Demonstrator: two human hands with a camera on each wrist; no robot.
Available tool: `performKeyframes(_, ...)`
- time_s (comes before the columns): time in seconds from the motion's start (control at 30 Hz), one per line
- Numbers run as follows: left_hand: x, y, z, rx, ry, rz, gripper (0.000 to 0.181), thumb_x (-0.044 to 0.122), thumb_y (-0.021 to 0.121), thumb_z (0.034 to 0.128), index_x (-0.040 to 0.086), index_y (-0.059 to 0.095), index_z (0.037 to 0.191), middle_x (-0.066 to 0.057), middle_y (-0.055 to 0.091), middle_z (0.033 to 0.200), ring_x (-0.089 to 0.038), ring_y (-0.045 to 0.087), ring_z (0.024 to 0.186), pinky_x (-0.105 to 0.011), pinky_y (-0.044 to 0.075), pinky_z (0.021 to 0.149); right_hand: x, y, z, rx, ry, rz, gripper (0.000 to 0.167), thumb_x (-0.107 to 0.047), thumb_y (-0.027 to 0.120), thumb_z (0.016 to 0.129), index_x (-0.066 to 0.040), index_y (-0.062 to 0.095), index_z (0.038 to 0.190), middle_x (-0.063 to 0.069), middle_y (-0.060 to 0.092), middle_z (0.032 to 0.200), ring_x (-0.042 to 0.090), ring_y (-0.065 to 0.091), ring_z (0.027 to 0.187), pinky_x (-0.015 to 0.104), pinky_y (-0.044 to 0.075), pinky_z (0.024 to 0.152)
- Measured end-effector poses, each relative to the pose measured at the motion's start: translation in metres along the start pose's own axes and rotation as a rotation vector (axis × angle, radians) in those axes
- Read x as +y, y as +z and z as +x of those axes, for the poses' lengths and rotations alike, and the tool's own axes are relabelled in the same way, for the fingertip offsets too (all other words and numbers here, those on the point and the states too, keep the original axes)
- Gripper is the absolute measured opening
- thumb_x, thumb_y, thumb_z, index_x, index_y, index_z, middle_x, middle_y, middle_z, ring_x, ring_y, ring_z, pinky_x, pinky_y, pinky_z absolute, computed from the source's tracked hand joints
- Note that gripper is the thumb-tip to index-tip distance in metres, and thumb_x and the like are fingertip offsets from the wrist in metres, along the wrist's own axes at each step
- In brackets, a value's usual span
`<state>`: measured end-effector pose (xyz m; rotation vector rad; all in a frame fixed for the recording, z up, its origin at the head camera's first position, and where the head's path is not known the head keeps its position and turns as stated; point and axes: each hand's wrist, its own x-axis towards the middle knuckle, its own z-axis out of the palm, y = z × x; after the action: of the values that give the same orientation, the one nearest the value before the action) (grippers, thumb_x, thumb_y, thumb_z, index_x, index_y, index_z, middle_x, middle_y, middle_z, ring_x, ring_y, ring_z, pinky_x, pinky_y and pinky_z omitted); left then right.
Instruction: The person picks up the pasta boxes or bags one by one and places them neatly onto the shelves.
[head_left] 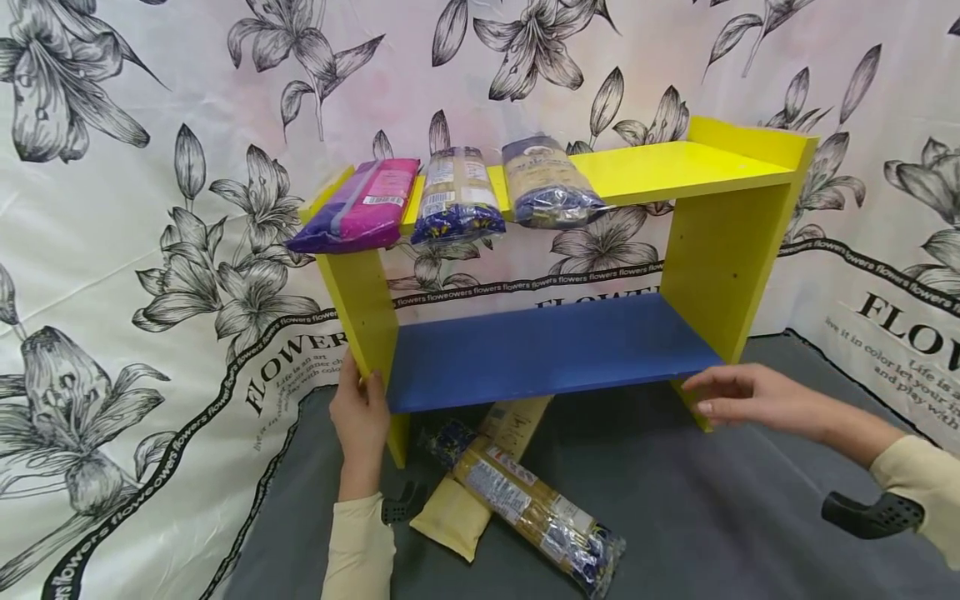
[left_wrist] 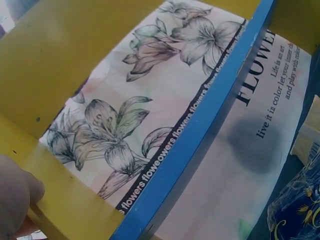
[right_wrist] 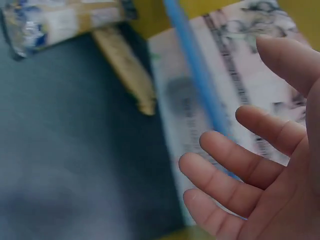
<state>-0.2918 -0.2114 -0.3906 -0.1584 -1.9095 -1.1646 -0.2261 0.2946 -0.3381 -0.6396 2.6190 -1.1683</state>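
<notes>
Ok, your left hand (head_left: pixel 360 417) grips left panel (head_left: pixel 366 304) of boxy yellow-and-blue shelf unit (head_left: pixel 547 346) standing on dark grey tabletop (head_left: pixel 712 517). Your right hand (head_left: pixel 765 404) loose, nothing held, near right panel (head_left: pixel 712 258). Pink-purple plastic packet (head_left: pixel 367 204) plus two tan-filled clear-plastic packs (head_left: pixel 459 192) sit up top.

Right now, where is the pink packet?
In the head view, the pink packet lies at the left end of the yellow top board, just left of the middle packet.

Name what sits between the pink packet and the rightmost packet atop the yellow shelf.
The middle, blue-ended packet lies between the pink packet and the rightmost packet, with the yellow shelf showing on both sides; the head view shows this.
</notes>
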Motion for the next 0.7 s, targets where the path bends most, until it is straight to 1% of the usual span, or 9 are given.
performKeyframes(0.07, 0.001, 0.000, -0.001, -0.001, -0.007, -0.004, 0.048, 0.003, 0.056, 0.1000, 0.008, 0.052, 0.148, -0.033, 0.069, 0.119, -0.050, 0.073, 0.094, -0.062, 0.057, 0.069, 0.013, 0.017, 0.003, -0.055, -0.011, 0.084, 0.045, -0.013, 0.050, 0.105, 0.015, 0.047, 0.140, -0.019, 0.070, 0.110, 0.002, 0.068, 0.093, 0.027, 0.057, 0.076)
performKeyframes(0.13, 0.002, 0.000, -0.001, 0.000, -0.012, -0.007, 0.048, 0.003, 0.056, 0.0999, 0.008, 0.052, 0.147, -0.033, 0.068, 0.120, -0.050, 0.073, 0.095, -0.062, 0.057, 0.069, 0.024, 0.034, 0.008, -0.099, -0.013, 0.163, 0.047, -0.013, 0.049, 0.106, 0.017, 0.043, 0.141, -0.017, 0.070, 0.108, 0.003, 0.067, 0.094, 0.028, 0.057, 0.075)
performKeyframes(0.23, 0.002, -0.001, -0.002, -0.001, -0.026, -0.006, 0.048, 0.004, 0.057, 0.0999, 0.008, 0.052, 0.148, -0.033, 0.068, 0.120, -0.050, 0.073, 0.096, -0.062, 0.057, 0.070, 0.034, 0.060, 0.016, -0.125, -0.010, 0.243, 0.050, -0.014, 0.050, 0.105, 0.017, 0.041, 0.143, 0.010, 0.072, 0.117, 0.006, 0.068, 0.095, 0.032, 0.057, 0.076)
performKeyframes(0.3, 0.002, 0.000, -0.001, -0.005, -0.029, -0.003, 0.048, 0.004, 0.057, 0.0999, 0.008, 0.052, 0.148, -0.033, 0.068, 0.121, -0.050, 0.073, 0.096, -0.063, 0.058, 0.070, 0.039, 0.076, 0.023, -0.140, -0.002, 0.279, 0.053, -0.015, 0.052, 0.104, 0.017, 0.040, 0.145, 0.026, 0.067, 0.125, 0.009, 0.070, 0.099, 0.035, 0.058, 0.078)
performKeyframes(0.37, 0.001, 0.000, 0.000, -0.011, -0.031, 0.002, 0.048, 0.004, 0.057, 0.1001, 0.008, 0.052, 0.148, -0.032, 0.068, 0.121, -0.049, 0.073, 0.095, -0.062, 0.058, 0.071, 0.041, 0.091, 0.030, -0.147, 0.006, 0.300, 0.055, -0.017, 0.054, 0.103, 0.015, 0.040, 0.146, 0.040, 0.058, 0.133, 0.014, 0.071, 0.103, 0.039, 0.059, 0.079)
performKeyframes(0.47, 0.001, 0.001, 0.000, -0.015, -0.037, 0.004, 0.048, 0.004, 0.056, 0.1003, 0.009, 0.052, 0.148, -0.032, 0.068, 0.121, -0.049, 0.073, 0.096, -0.062, 0.058, 0.071, 0.040, 0.111, 0.043, -0.167, 0.005, 0.334, 0.056, -0.018, 0.056, 0.103, 0.012, 0.041, 0.147, 0.039, 0.056, 0.136, 0.024, 0.071, 0.110, 0.041, 0.059, 0.081)
performKeyframes(0.57, 0.002, 0.000, 0.000, -0.010, -0.046, 0.000, 0.049, 0.004, 0.057, 0.1003, 0.009, 0.052, 0.149, -0.032, 0.068, 0.121, -0.049, 0.073, 0.095, -0.062, 0.057, 0.069, 0.036, 0.130, 0.056, -0.193, -0.020, 0.372, 0.056, -0.018, 0.058, 0.102, 0.010, 0.043, 0.148, 0.039, 0.054, 0.139, 0.030, 0.067, 0.116, 0.041, 0.059, 0.082)
performKeyframes(0.63, 0.002, 0.000, 0.000, -0.008, -0.049, -0.007, 0.049, 0.004, 0.057, 0.1003, 0.008, 0.051, 0.149, -0.033, 0.068, 0.122, -0.049, 0.073, 0.095, -0.062, 0.057, 0.069, 0.031, 0.141, 0.064, -0.207, -0.041, 0.396, 0.056, -0.018, 0.058, 0.102, 0.011, 0.042, 0.148, 0.039, 0.053, 0.140, 0.028, 0.067, 0.116, 0.039, 0.058, 0.080)
performKeyframes(0.7, 0.001, 0.000, 0.000, -0.010, -0.047, -0.009, 0.049, 0.004, 0.057, 0.1005, 0.008, 0.051, 0.149, -0.033, 0.068, 0.122, -0.049, 0.073, 0.095, -0.062, 0.058, 0.069, 0.027, 0.151, 0.071, -0.216, -0.071, 0.409, 0.056, -0.016, 0.057, 0.102, 0.011, 0.041, 0.149, 0.041, 0.051, 0.140, 0.022, 0.067, 0.112, 0.037, 0.057, 0.077)
